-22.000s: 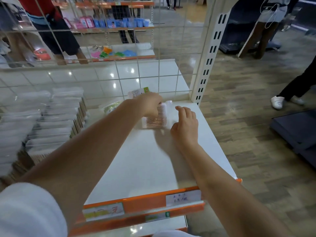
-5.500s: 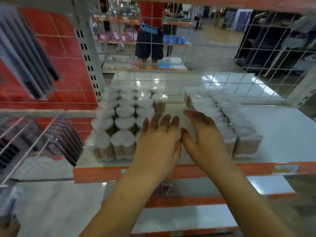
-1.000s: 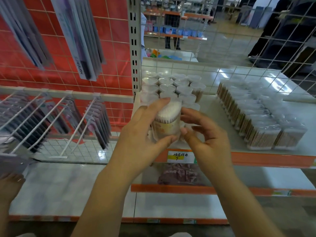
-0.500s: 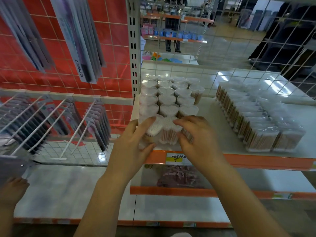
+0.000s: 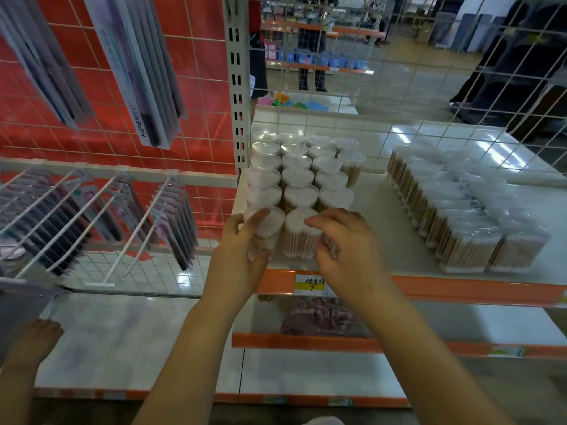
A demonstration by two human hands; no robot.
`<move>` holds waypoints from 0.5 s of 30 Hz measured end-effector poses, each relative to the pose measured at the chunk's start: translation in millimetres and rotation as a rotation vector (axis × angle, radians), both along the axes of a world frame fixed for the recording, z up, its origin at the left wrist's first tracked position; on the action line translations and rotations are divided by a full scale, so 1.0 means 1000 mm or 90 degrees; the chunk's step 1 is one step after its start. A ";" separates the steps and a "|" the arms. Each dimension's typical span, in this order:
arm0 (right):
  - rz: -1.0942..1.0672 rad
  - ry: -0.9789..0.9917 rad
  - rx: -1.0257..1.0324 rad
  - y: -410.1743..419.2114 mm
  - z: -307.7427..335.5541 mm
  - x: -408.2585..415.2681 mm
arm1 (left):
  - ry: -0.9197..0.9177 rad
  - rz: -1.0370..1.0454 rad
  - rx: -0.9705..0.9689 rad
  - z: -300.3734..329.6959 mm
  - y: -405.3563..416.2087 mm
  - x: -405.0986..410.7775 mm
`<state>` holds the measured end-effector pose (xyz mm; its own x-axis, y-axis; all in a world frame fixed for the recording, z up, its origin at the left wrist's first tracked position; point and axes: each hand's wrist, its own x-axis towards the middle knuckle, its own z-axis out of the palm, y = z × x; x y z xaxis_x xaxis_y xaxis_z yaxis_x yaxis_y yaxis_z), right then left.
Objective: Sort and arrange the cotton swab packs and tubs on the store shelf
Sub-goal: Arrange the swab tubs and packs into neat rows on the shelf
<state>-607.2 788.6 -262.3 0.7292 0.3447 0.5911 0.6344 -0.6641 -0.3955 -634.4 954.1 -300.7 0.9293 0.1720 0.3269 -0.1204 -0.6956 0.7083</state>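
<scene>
Clear round tubs of cotton swabs stand in rows at the left end of the white shelf. My left hand grips the front left tub at the shelf's front edge. My right hand has its fingers curled round the front right tub, which is mostly hidden, and its fingertips touch the middle front tub. Flat clear packs of swabs stand in two rows further right on the same shelf.
An orange price strip with a label runs along the shelf front. Left of the upright post, hanging packets fill a red grid wall and white hooks. Lower shelves hold a pinkish bag. A wire mesh backs the shelf. Another person's hand is at lower left.
One second ago both hands held a tub up in front of the shelf. It now stands in the front row, and both hands stay on the front tubs.
</scene>
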 end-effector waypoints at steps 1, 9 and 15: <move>0.003 0.000 0.003 0.000 0.000 0.000 | 0.006 0.002 0.003 -0.002 -0.001 0.001; 0.012 0.011 0.010 -0.001 -0.003 -0.001 | -0.005 0.025 -0.017 -0.010 -0.004 0.008; 0.026 0.025 0.005 0.001 -0.007 -0.005 | 0.002 0.027 -0.041 -0.008 -0.004 0.008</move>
